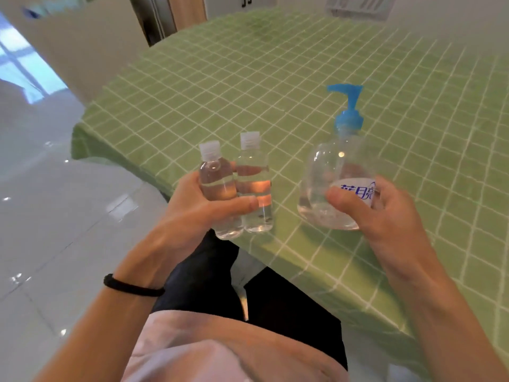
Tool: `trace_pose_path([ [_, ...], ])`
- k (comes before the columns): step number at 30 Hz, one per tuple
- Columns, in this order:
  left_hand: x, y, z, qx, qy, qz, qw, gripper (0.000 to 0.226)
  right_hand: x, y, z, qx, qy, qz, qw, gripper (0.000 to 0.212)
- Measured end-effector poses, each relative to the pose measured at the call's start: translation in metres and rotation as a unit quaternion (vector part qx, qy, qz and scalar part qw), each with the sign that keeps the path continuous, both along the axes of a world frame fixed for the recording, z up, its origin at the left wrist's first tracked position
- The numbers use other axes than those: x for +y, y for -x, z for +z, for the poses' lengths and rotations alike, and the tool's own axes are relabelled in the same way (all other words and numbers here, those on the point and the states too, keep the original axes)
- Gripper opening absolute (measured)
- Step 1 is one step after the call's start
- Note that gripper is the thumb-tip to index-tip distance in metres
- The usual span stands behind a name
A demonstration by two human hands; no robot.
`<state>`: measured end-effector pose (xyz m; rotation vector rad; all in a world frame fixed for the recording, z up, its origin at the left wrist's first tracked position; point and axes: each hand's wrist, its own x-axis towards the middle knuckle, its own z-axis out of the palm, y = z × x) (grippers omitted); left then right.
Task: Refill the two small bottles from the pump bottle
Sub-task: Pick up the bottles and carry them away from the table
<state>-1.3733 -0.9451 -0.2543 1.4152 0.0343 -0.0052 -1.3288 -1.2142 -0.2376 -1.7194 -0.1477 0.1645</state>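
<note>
My left hand [192, 208] grips two small clear bottles side by side, both upright with white ribbed caps on. The left small bottle [216, 177] and the right small bottle [254, 175] each hold clear liquid to about two thirds. They hover at the near-left edge of the table. My right hand [382, 213] holds the clear pump bottle [327, 175] around its lower body. It has a blue pump head [347, 106], a white label with blue writing, and only a little liquid at the bottom. It is upright, just above or on the tablecloth.
A green checked tablecloth [275, 78] covers the table, which stretches away ahead and to the right. Its near-left corner drops off beside my legs. A white tiled floor [55, 216] lies to the left. A white rack [358, 6] stands at the far edge.
</note>
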Motion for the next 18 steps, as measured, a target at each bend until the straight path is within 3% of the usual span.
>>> trace_pose_path([
  [3,0.015,0.017,-0.004,-0.002,0.004,0.044,0.999,0.051,0.017,-0.001,-0.001,0.008,-0.006,0.035,0.999,0.073],
  [9,0.055,0.065,-0.016,-0.007,0.055,0.132,0.99,0.049,0.069,0.009,0.002,0.025,-0.008,0.108,0.994,0.055],
  [18,0.129,0.2,-0.046,0.04,0.021,0.355,0.934,0.051,0.191,0.039,-0.008,0.089,-0.017,0.304,0.948,0.077],
])
